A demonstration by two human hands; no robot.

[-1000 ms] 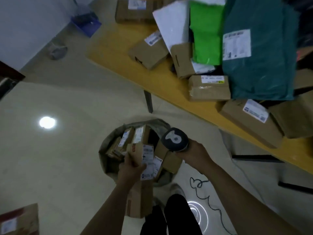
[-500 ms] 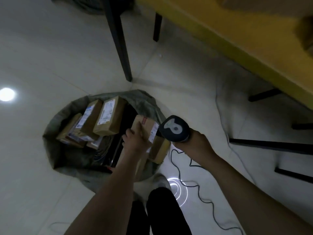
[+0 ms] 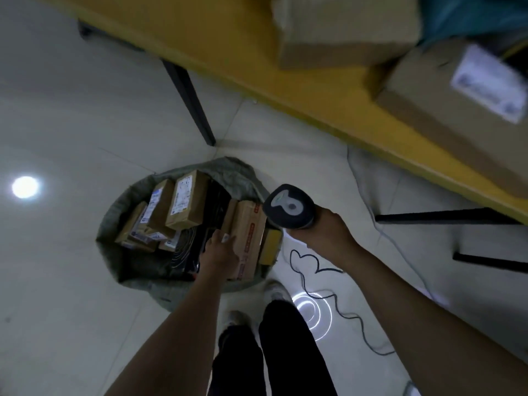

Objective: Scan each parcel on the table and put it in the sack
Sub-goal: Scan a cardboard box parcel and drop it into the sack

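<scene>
No text legible. White shipping labels (image 3: 182, 196) on the boxes in the sack (image 3: 134, 281) carry print and barcodes too small and blurred to read. Red print along the tape of the held parcel (image 3: 248, 238) and the label (image 3: 490, 84) on the table box are likewise unreadable.

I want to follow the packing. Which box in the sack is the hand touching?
The box with red tape at the sack's right side; the left hand grips it.
</scene>
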